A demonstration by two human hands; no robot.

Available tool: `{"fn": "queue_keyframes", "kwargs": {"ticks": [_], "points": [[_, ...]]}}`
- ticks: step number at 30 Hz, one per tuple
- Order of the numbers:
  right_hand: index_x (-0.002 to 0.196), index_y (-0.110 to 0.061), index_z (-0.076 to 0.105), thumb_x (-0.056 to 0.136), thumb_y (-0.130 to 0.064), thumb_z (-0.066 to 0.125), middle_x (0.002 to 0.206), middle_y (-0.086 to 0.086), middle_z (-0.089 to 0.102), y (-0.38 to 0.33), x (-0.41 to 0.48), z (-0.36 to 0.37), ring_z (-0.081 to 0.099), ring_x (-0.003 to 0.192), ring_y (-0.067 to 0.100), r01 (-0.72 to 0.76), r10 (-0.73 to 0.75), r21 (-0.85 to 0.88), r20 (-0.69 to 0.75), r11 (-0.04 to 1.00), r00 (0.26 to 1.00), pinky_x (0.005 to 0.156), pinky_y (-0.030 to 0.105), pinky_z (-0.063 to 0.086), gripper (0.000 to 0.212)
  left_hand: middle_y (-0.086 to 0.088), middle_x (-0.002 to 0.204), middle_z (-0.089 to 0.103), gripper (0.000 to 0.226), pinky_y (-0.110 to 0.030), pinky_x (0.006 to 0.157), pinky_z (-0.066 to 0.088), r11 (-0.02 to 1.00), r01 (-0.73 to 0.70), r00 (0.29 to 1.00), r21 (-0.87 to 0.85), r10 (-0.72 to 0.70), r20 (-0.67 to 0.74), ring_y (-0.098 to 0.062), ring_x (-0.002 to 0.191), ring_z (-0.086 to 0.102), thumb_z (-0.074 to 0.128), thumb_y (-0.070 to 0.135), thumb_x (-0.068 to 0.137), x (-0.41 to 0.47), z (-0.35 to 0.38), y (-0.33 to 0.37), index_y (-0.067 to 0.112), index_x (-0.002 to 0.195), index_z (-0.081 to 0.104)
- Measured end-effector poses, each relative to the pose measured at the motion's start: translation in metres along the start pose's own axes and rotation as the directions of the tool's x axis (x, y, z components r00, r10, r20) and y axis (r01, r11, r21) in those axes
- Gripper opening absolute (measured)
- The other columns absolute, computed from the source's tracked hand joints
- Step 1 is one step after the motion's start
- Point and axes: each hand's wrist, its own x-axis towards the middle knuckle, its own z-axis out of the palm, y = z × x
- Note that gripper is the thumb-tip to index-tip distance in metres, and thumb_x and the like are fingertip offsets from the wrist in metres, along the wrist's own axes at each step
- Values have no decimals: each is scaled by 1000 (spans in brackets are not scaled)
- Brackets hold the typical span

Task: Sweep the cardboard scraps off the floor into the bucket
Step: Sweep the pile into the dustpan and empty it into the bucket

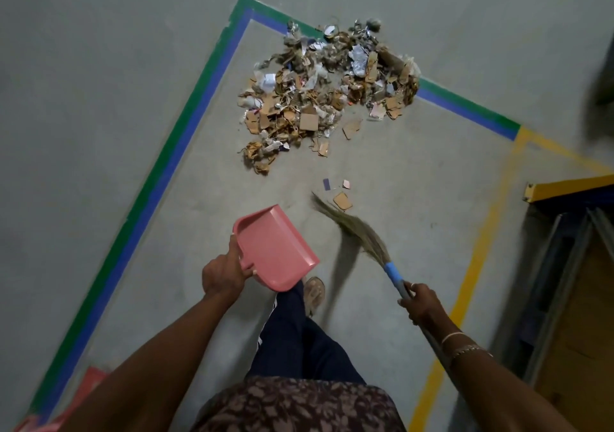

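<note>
Scraps lie heaped on the floor at twelve o'clock, a few strays nearer the broom tip; none sit in the pink dustpan and no bucket shows, so the job looks barely begun. The left grip, at seven o'clock, clasps the pan's rear edge. The right grip, at four o'clock, is clenched round the broom handle.

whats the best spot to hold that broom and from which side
Take the broom by its thin stiff handle just behind the blue wrap, coming from the right, where the right hand grips it. Its bristles fan out soft toward the floor, so they offer no firm hold.
</note>
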Motion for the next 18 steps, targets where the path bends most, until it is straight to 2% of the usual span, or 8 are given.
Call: {"fn": "queue_keyframes", "kwargs": {"ticks": [3,8,15,18], "points": [[139,-12,58,87,-10,72,80,18,68,-34,16,2,60,49,24,16,-6,110,-91,994,996,41,30,52,54,-9,89,68,100,-31,61,41,999,8,1000,-40,-8,-1,-28,75,64,66,66,82,5,-2,-1,21,156,16],[141,-16,56,88,-12,70,76,14,68,-88,29,-6,61,50,22,96,-69,172,-153,980,986,42,30,52,55,-5,84,64,102,-31,61,45,999,38,999,-36,-37,24,-24,70,60,66,67,81,13,-14,-4,21,156,15],[146,-15,51,91,-10,70,74,24,68,-138,14,-46,60,49,21,169,-100,297,-236,940,967,44,26,51,58,-5,93,66,93,-30,62,39,998,56,997,-5,-55,47,-19,69,49,62,62,87,31,-48,-7,19,155,15],[146,-13,51,89,-9,74,65,21,65,-140,1,-63,58,45,23,191,-96,380,-256,905,962,45,32,52,62,-6,96,68,94,-31,61,39,997,59,997,52,-61,40,-22,73,58,62,62,88,45,-65,-8,13,154,18]]}}
